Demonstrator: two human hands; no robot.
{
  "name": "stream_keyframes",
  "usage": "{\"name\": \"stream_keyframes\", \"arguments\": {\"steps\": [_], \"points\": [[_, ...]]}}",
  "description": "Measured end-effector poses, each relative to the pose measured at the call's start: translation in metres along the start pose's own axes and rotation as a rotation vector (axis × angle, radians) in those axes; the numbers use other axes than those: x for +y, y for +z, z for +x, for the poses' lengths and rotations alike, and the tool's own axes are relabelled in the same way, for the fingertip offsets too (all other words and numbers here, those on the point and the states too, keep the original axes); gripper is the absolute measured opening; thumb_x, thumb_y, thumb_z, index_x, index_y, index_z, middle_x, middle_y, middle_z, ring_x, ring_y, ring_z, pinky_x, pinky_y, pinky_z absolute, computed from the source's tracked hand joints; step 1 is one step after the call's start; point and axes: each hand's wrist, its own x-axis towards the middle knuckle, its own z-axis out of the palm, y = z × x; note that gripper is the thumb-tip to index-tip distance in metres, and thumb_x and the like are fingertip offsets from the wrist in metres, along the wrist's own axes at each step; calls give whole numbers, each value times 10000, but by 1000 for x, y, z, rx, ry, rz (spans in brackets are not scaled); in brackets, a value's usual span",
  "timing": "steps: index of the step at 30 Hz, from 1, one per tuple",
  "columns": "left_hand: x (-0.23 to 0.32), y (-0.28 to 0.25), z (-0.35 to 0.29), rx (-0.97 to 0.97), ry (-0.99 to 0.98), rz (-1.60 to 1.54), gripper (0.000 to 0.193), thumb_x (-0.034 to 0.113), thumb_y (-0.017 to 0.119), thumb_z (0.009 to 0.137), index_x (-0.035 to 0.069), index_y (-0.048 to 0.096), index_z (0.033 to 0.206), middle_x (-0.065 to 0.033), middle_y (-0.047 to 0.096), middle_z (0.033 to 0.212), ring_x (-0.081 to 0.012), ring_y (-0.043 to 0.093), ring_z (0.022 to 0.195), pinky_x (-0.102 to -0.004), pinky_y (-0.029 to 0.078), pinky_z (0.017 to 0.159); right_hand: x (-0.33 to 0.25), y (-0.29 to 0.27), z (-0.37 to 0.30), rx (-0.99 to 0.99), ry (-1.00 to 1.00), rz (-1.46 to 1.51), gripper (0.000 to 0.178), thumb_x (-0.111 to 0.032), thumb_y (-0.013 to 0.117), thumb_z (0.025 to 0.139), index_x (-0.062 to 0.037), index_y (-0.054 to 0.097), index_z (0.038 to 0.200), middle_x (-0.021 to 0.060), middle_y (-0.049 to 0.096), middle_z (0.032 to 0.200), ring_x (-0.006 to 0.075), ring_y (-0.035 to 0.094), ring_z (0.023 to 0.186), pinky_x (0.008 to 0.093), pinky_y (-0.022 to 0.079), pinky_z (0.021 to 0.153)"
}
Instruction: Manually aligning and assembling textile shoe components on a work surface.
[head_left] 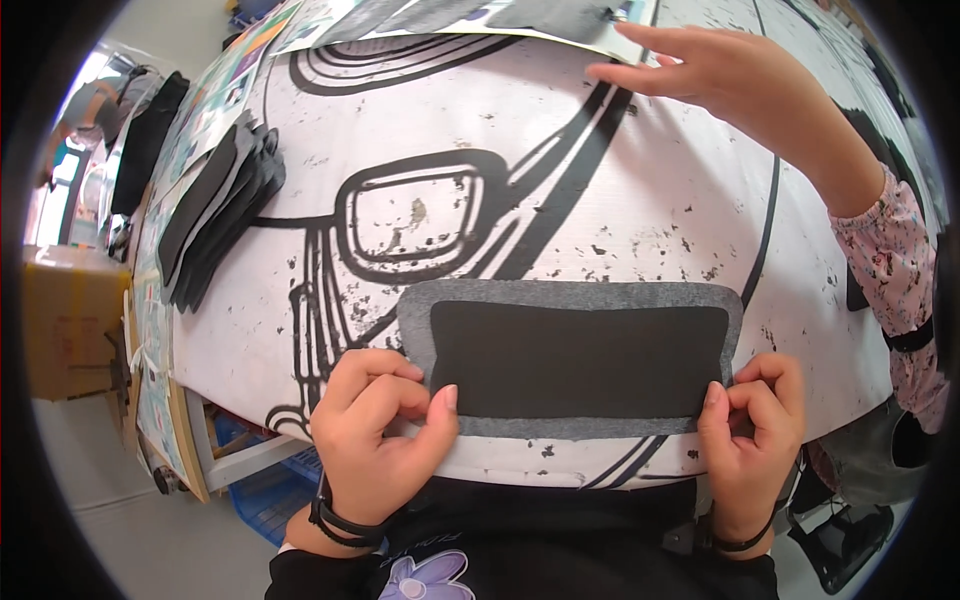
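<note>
A grey felt-like fabric panel (570, 293) with rounded corners lies at the near edge of the table, in front of me. On it rests a smaller black rectangular piece (580, 362), so that a grey border shows around it. My left hand (375, 430) pinches the panel's lower left side, its thumb on the black piece's corner. At the lower right side, my right hand (755, 425) grips in the same way, thumb on the black corner and fingers curled at the edge. Both layers look flat. The fingertips under the panel are hidden.
A stack of dark grey and black fabric pieces (220, 215) lies on the left of the white, black-patterned table (680, 215). Another person's hand (720, 75) reaches in from the right, near a sheet with grey pieces (560, 15). Beyond the left edge stands a cardboard box (75, 325).
</note>
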Motion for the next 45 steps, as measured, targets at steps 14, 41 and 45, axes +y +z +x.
{"name": "stream_keyframes", "arguments": {"steps": [14,41,45], "points": [[-3,-4,-3,101,67,-37,154,27,739,688,43,589,657,-53,543,683,-156,542,495,-260,407,441,4,0,-4,53,-45,-107,110,-31,560,856,12,512,767,132,503,874,227,491,702,309,388,599],[-4,-7,-3,49,64,36,174,25,746,641,39,574,619,-76,530,792,-162,555,534,-261,427,471,2,5,-4,22,-40,-120,140,-6,656,788,6,540,711,99,482,915,141,482,643,218,410,485],[-7,-4,-9,35,14,41,172,9,740,633,34,570,627,-91,528,799,-180,544,568,-269,414,477,2,9,-4,17,-41,-107,140,6,685,759,3,555,708,102,499,901,143,502,623,224,421,463]]}}
